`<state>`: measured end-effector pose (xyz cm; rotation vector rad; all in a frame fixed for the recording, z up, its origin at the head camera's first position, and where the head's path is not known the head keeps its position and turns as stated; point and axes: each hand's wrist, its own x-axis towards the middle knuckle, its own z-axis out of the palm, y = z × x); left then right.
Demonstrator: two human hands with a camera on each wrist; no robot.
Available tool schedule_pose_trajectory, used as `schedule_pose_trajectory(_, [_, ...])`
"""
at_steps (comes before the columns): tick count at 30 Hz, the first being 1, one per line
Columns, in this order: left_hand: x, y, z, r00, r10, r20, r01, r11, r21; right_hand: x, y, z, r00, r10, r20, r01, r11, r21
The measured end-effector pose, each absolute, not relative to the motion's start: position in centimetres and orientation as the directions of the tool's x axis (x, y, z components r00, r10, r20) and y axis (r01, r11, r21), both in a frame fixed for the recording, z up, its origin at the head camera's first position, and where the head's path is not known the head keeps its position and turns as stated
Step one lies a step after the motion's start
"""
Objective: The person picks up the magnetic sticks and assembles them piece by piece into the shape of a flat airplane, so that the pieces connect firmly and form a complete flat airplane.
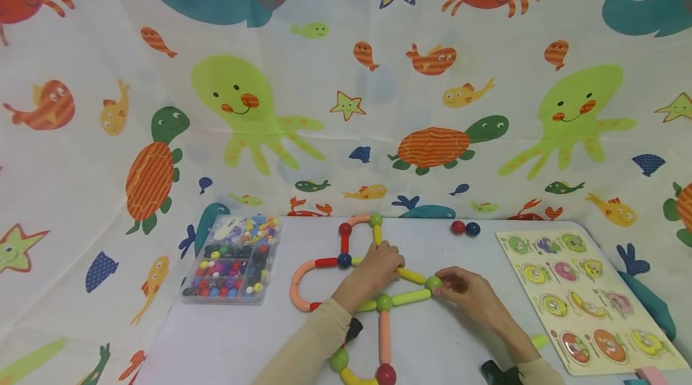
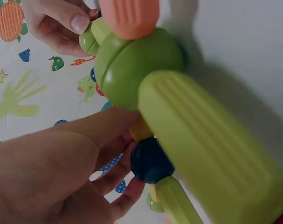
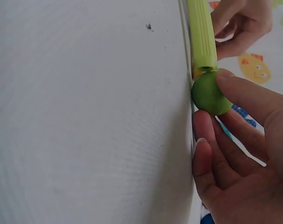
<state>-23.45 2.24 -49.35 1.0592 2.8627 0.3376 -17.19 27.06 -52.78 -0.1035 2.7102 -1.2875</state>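
Observation:
A structure of coloured rods and balls lies on the white table in the head view. My left hand (image 1: 374, 271) reaches over its middle; in the left wrist view its fingers curl about a dark blue ball (image 2: 152, 161), the thumb beside the yellow rod (image 2: 141, 130) joined to it. At the structure's right corner, my right hand (image 1: 470, 295) pinches a green ball (image 3: 210, 93) between thumb and fingers. A yellow rod (image 1: 412, 276) and a light green rod (image 1: 411, 297) meet at that ball. Another green ball (image 1: 384, 303) joins the light green rod to a peach rod (image 1: 385, 337).
A clear divided box of beads (image 1: 229, 259) lies at the left. Two loose balls, red (image 1: 458, 227) and dark blue (image 1: 473, 229), sit at the back. A fruit picture board (image 1: 589, 301) lies at the right, a light green rod (image 1: 539, 341) by its edge. A printed sea-animal curtain (image 1: 324, 103) hangs behind.

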Motion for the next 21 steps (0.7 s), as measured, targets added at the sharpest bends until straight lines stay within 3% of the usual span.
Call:
schedule_pose_trajectory(13, [-23.2, 1.8, -49.3, -0.774, 0.634, -0.002, 0.607, 0.741, 0.287, -17.2, 26.7, -52.8, -0.99, -0.116, -0.081, -0.014, 0.647, -0.762])
schedule_pose_trajectory(21, [-21.5, 2.0, -49.0, -0.747, 0.66, 0.082, 0.65, 0.698, 0.301, -17.2, 26.7, -52.9, -0.99, -0.117, -0.084, -0.014, 0.658, -0.753])
